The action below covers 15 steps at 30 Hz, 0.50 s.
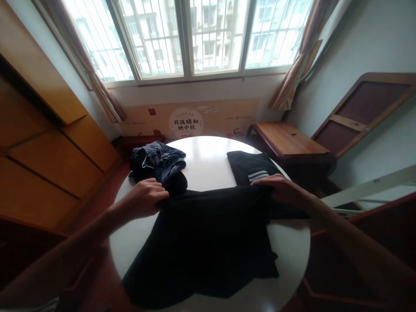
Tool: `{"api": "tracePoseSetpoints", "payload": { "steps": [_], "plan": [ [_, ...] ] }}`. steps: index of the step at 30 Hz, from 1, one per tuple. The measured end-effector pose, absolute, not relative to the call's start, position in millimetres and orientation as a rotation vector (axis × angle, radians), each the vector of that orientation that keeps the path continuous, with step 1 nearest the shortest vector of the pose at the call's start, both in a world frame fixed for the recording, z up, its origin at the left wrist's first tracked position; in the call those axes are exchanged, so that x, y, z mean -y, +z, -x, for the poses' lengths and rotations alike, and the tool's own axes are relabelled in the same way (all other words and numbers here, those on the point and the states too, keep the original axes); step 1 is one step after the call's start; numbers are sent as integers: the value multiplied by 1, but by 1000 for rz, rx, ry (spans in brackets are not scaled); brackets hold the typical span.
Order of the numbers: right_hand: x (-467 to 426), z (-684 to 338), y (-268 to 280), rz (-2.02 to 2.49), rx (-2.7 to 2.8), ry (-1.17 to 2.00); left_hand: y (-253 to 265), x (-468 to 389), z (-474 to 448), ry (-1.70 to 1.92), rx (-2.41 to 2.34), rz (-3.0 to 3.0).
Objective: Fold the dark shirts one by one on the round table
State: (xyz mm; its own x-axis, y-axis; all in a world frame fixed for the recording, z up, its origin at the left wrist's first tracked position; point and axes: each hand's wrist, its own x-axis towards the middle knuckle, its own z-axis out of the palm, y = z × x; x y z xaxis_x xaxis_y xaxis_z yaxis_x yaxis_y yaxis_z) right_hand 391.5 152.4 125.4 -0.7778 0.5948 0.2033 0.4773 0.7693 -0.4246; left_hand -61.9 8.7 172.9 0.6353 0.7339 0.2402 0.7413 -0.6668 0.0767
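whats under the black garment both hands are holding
The white table shows around the black garment, gripped by the left hand and right hand. A striped dark garment lies partly behind the right hand. What's directly beneath the held one is covered, so I can't tell.

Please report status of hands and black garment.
Left hand, right hand: both holding black garment. Garment spread over white table. Dark bundle near left, striped garment near right.

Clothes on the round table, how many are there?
3 I can tell apart: a crumpled navy garment at left, a black garment held by the left hand and right hand, and a striped black garment at right. More may be hidden underneath.
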Motion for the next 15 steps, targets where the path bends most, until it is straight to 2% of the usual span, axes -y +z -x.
{"api": "tracePoseSetpoints", "payload": {
  "steps": [4,7,11,12,15],
  "plan": [
    [-147,-412,138,772,2580,696,194,-5,81,-374,1279,3036],
    [-168,-414,148,727,2485,681,198,-24,96,-782,1343,3063],
    [-227,-378,184,1089,2274,396,200,-94,111,-1320,1692,2664],
    [-245,-363,196,1243,2217,280,203,-118,113,-1354,1788,2551],
    [-296,-319,226,1345,2166,135,212,-188,113,-1281,1943,2224]
  ]
}}
